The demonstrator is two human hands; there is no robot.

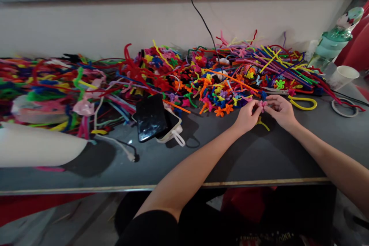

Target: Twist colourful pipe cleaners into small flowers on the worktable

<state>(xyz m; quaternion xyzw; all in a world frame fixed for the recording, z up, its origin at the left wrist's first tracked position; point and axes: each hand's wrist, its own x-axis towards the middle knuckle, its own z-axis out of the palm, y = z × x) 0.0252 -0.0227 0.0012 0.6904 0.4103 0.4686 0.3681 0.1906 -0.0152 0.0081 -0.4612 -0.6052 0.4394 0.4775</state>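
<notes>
"What's in your hands?"

"Nearest me, a yellow stem [263,124] sits just below my fingers; I can't tell whether it touches them. Above it, my left hand [248,115] and right hand [280,112] pinch 1 small pink flower [262,105] between their fingertips."

"How will it handle?"

"Light and soft, I'd judge, bendable, hardly slippery; its petals could crush. I'd grip the centre, where they join."

"Farther off?"

"Right of my right hand, yellow-handled scissors [305,108]; beyond both hands, a colourful heap [223,94]."
</notes>
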